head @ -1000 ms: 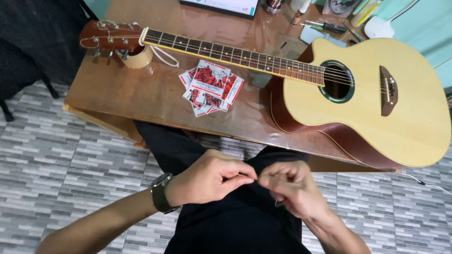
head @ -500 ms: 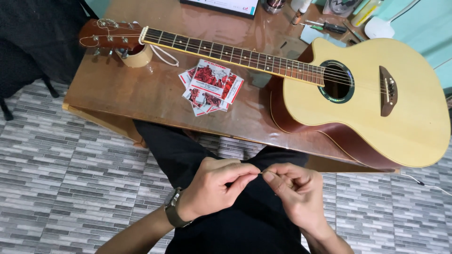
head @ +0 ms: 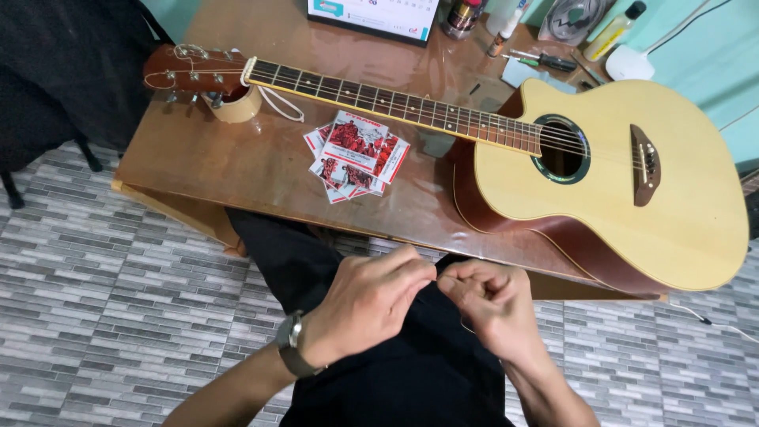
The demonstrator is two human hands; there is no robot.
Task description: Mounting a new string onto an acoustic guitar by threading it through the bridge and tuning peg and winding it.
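My left hand (head: 368, 304) and my right hand (head: 490, 304) are held close together over my lap in black trousers. Both pinch a thin guitar string (head: 465, 326), which shows as a fine curved wire below the right fingers. A watch sits on my left wrist. Beyond the hands, an acoustic guitar (head: 617, 182) with a pale top lies flat on the brown wooden table (head: 237, 166), its headstock (head: 194, 71) at the left resting on a roll of tape (head: 235, 104). Several red and white string packets (head: 356, 154) lie fanned below the guitar's neck.
At the table's far edge stand a screen (head: 371, 14), small bottles (head: 466, 16), a screwdriver (head: 545, 59) and a white device (head: 632, 63). A black chair (head: 55, 87) is at the left. The floor is grey patterned tile (head: 118, 300). A thin cable (head: 711, 320) trails at the right.
Both hands stay together over my lap, working the thin string between the fingertips. The view has shifted slightly; the guitar and packets have not moved.
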